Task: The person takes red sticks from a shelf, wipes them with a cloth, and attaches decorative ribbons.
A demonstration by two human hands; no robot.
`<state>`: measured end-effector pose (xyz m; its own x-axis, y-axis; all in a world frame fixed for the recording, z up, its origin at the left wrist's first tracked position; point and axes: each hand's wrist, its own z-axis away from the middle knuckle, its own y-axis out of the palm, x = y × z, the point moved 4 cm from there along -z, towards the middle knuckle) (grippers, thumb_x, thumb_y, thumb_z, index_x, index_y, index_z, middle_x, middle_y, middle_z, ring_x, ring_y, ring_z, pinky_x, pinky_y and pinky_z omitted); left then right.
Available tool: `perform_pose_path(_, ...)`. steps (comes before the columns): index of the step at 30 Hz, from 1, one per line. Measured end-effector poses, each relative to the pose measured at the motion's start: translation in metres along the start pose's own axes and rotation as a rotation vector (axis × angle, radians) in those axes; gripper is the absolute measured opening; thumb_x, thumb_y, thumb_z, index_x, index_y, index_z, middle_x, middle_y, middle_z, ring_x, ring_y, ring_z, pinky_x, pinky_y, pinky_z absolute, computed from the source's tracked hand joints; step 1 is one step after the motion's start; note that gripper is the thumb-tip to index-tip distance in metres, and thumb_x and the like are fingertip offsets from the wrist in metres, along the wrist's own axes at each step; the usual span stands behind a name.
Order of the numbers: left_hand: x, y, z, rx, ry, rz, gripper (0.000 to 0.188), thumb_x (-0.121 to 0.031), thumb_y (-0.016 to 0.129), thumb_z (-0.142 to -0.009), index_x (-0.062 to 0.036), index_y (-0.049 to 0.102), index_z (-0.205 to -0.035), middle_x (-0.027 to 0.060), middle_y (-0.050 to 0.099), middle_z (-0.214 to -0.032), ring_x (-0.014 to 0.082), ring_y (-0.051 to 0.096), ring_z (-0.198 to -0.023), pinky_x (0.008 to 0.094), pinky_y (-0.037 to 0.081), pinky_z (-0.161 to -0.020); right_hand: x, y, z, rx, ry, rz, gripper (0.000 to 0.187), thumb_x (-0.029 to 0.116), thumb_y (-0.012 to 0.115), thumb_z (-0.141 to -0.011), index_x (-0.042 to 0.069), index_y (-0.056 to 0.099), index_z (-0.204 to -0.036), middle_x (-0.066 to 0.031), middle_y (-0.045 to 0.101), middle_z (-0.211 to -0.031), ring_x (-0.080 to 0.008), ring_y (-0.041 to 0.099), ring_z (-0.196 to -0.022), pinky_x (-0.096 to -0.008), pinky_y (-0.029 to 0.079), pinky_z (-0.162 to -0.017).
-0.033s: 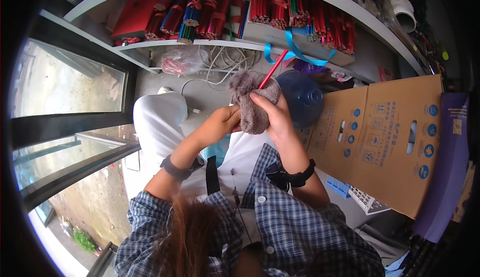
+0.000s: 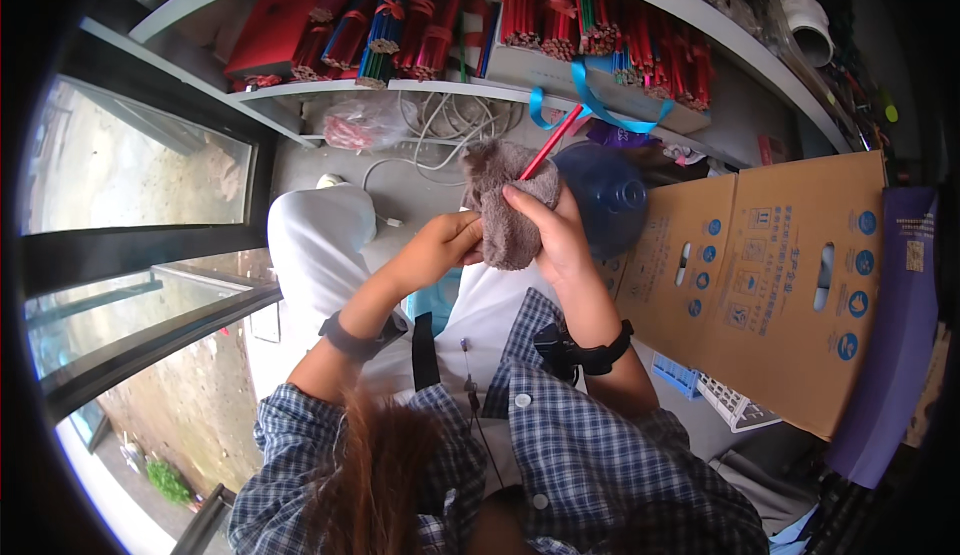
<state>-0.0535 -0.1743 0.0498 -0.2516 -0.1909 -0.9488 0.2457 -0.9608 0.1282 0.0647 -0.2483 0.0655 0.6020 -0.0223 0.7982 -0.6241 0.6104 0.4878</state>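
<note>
A grey-brown fluffy cloth (image 2: pixel 508 223) is bunched between my two hands, above my lap. Out of its top sticks a red pencil (image 2: pixel 552 142), slanting up to the right; its lower part is hidden in the folds. My right hand (image 2: pixel 562 240) wraps the cloth from the right, its thumb pressing across the front. On the other side my left hand (image 2: pixel 448 239) is closed, its fingertips gripping the cloth's left edge. Whether those fingertips also touch the pencil inside cannot be seen.
Bundles of red and blue pencils (image 2: pixel 520 17) fill the shelf ahead, with a blue ribbon (image 2: pixel 590 105) hanging off it. A blue water jug (image 2: pixel 600 200) and a large cardboard box (image 2: pixel 760 275) stand at right. White cables (image 2: pixel 440 125) lie under the shelf; glass door panels are at left.
The pencil leans slightly further right, and the cloth's upper folds have shifted a little. Both hands keep nearly the same place and grip.
</note>
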Motion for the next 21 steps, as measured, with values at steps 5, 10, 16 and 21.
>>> perform_pose_path(5,0.001,-0.014,0.001,-0.269,0.155,-0.449,0.029,-0.026,0.041,-0.094,-0.0012,0.054,-0.103,0.0071,0.053,-0.070,0.0131,0.047,-0.062,0.0251,0.041,-0.061,0.027,0.000,0.002,0.053,-0.390,0.648,0.042,0.007,0.067,-0.074,0.001,0.050,-0.112,-0.0101,0.058,-0.103,-0.0199,0.058,-0.095,-0.0317,0.044,-0.083)
perform_pose_path(10,-0.042,-0.034,0.022,-0.596,0.306,-0.342,0.031,-0.024,0.045,-0.090,-0.0046,0.054,-0.113,0.0131,0.059,-0.079,0.0217,0.055,-0.067,0.0311,0.044,-0.068,0.037,0.008,0.009,0.176,-0.560,1.338,0.046,0.000,0.062,-0.067,0.004,0.050,-0.111,-0.0129,0.059,-0.096,-0.0316,0.055,-0.092,-0.0389,0.044,-0.080)
perform_pose_path(16,-0.050,-0.015,0.018,-0.475,0.227,-0.808,0.022,-0.021,0.065,-0.079,-0.0063,0.064,-0.096,0.0117,0.060,-0.067,0.0242,0.053,-0.058,0.0323,0.042,-0.059,0.035,0.016,0.011,0.179,-0.866,1.627,0.041,-0.002,0.055,-0.069,0.007,0.053,-0.109,-0.0094,0.058,-0.084,-0.0273,0.055,-0.088,-0.0366,0.044,-0.080)
perform_pose_path(21,-0.047,-0.012,0.025,-0.532,0.360,-0.882,0.014,-0.016,0.063,-0.079,-0.0039,0.066,-0.086,0.0108,0.058,-0.060,0.0271,0.051,-0.055,0.0338,0.041,-0.056,0.049,0.013,0.010,0.184,-0.922,1.642,0.039,-0.002,0.052,-0.071,0.006,0.055,-0.109,-0.0082,0.060,-0.090,-0.0251,0.056,-0.091,-0.0350,0.042,-0.083)
